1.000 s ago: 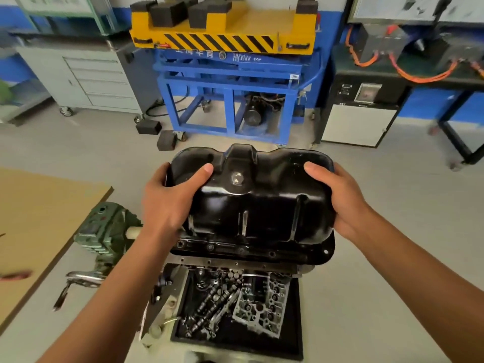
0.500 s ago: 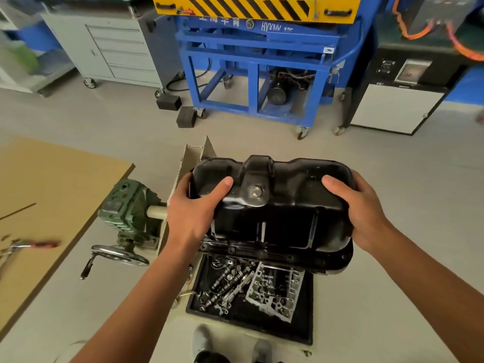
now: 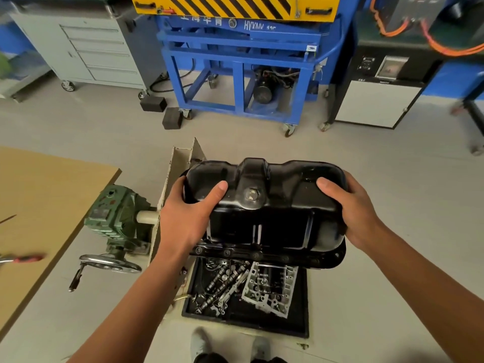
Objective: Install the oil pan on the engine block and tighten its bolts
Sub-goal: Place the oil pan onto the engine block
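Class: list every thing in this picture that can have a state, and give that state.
Oil pan, gripped at both ends, sump uppermost, flange down.
Left-hand grip, holds the pan's left end.
Right-hand grip, holds the pan's right end.
Drain plug, fitted in the pan.
Cabinet drawers, closed.
Black tray, holding loose engine parts.

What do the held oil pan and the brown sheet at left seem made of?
The oil pan looks like pressed sheet metal under glossy black paint: stamped ribs, sharp highlights. The brown sheet looks like matte cardboard or fibreboard; its flat, dull surface leaves that open.
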`<state>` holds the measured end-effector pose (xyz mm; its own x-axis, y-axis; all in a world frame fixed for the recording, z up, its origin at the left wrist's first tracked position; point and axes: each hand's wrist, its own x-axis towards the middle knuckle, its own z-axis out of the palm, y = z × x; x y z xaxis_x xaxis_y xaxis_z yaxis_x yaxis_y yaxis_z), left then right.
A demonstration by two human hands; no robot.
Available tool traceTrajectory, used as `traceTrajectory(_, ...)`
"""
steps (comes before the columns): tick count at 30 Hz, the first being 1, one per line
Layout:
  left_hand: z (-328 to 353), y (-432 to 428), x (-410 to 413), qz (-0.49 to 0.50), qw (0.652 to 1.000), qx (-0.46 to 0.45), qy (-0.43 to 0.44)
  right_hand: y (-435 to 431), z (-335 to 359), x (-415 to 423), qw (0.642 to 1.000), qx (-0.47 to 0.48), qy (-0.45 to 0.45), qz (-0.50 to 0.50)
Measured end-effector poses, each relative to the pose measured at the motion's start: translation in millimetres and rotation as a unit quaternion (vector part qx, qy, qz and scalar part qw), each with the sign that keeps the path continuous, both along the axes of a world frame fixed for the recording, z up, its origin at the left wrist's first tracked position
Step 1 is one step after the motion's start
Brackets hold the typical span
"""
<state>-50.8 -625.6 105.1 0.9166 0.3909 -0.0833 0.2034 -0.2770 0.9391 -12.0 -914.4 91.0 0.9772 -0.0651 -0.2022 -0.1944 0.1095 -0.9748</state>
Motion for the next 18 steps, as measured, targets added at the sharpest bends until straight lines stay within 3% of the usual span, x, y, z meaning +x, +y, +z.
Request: traceTrajectory(18, 1.3, 4.7, -3.6, 0.005, 0.998, 0.063, 0.004, 6.0, 5.9, -2.6, 1.0, -0.002, -0.002, 0.003)
